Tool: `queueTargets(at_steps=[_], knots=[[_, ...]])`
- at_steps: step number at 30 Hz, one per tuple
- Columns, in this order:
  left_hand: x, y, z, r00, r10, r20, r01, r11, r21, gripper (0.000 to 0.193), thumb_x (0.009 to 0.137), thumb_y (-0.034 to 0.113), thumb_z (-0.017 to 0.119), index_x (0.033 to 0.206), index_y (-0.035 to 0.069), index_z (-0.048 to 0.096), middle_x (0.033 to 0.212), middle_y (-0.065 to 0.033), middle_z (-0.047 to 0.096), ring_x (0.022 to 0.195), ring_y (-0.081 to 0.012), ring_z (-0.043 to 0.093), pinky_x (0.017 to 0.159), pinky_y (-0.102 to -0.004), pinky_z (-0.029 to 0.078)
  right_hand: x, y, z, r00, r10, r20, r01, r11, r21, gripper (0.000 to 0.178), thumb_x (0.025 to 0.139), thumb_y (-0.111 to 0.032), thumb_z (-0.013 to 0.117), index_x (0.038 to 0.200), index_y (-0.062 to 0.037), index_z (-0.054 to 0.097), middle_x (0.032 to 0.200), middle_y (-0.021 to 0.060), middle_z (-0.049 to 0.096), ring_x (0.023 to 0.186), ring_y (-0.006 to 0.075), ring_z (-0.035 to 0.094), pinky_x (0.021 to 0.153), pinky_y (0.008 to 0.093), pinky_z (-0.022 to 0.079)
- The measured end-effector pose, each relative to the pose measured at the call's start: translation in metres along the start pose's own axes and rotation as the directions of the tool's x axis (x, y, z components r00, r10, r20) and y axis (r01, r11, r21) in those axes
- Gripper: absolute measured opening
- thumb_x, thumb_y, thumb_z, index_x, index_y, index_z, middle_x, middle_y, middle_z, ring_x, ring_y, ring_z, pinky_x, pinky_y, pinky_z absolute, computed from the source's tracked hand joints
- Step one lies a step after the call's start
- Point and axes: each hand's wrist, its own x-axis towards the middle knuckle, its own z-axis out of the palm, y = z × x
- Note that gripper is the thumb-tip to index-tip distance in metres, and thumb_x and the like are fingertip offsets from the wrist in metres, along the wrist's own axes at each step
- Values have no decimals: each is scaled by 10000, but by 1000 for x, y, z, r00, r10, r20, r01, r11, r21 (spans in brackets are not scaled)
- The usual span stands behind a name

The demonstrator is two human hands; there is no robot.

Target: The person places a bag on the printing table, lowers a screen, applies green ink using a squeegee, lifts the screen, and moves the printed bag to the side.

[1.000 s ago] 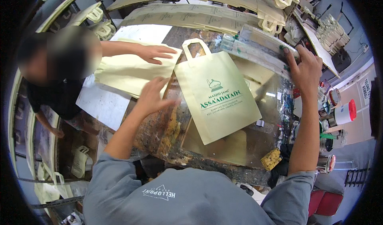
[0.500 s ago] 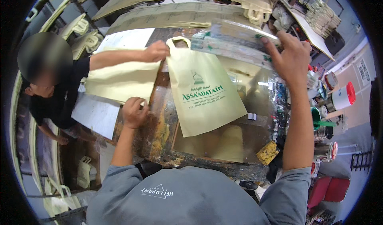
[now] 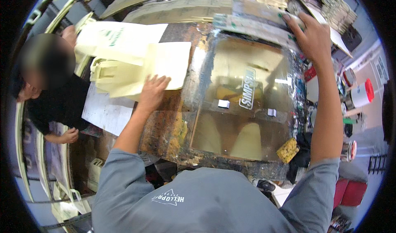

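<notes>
With my right hand (image 3: 312,37) closed on its right end, a screen printing frame (image 3: 258,28) stands tilted up along the far side of the worktable. My left hand (image 3: 153,92) lies open, fingers spread, on the near edge of a stack of pale yellow cloth bags (image 3: 169,63). Their folded handles lie toward the left. Below the raised frame is a glassy printing bed (image 3: 231,127) with two small white tabs on it. At the left, a co-worker's hand (image 3: 70,35) has a pale bag with green print (image 3: 111,37), blurred by motion.
A yellow, stained sponge (image 3: 287,150) sits at the table's near right corner. Paint cans and a white tub with a red lid (image 3: 361,94) crowd the right side. White sheets (image 3: 108,111) lie under the bag stack. Racks of bags stand behind and at the left.
The green-printed bag has left the printing bed and is now with the co-worker at the left. My left hand has moved up and right onto the stack. My right hand still holds the frame up.
</notes>
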Motion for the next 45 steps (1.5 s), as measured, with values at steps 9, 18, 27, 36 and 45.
queueTargets(at_steps=[9, 18, 27, 36, 45], knots=[[114, 287, 77, 938, 298, -177, -345, 853, -393, 418, 986, 122, 608, 1393, 29, 616, 1453, -204, 619, 1367, -443, 556, 1199, -629, 406, 5, 2, -1, 979, 128, 159, -142, 986, 86, 815, 989, -879, 466, 710, -131, 629, 632, 24, 587, 613, 191, 511, 851, 454, 430], [108, 334, 21, 954, 299, -23, -263, 797, -543, 1119, 824, 868, 662, 1625, 102, 504, 1728, -211, 365, 1629, -516, 206, 1284, -757, 64, -1, 1, -6, 1000, -1, 1, 0, 986, 169, 836, 1029, -869, 358, 740, -129, 620, 645, 47, 597, 648, 182, 551, 875, 488, 451], [79, 357, 34, 956, 284, 77, -230, 885, -405, 1201, 802, 960, 568, 1689, 164, 421, 1785, -157, 280, 1652, -489, 157, 1246, -811, 22, 15, -9, -30, 990, 65, 126, -69, 997, 33, 872, 1047, -854, 318, 782, -90, 645, 698, 55, 619, 671, 196, 584, 1101, 595, 453], [80, 348, 0, 979, 190, 76, -137, 884, -446, 1201, 808, 916, 628, 1696, 144, 389, 1771, -196, 259, 1650, -456, 152, 1280, -740, 63, 25, 5, -4, 979, 65, 191, -107, 970, 220, 800, 1039, -823, 413, 784, -98, 635, 718, 47, 606, 678, 202, 562, 970, 516, 475], [97, 194, -93, 950, -292, 111, 100, -51, -994, 854, 798, 168, 995, 1499, -39, 553, 1281, -142, 742, 1130, -208, 734, 1019, -362, 586, -80, -13, 10, 951, -102, 294, 67, 990, 127, 582, 857, -563, 837, 1116, -79, 644, 984, 112, 706, 993, 355, 692, 894, 529, 432]])
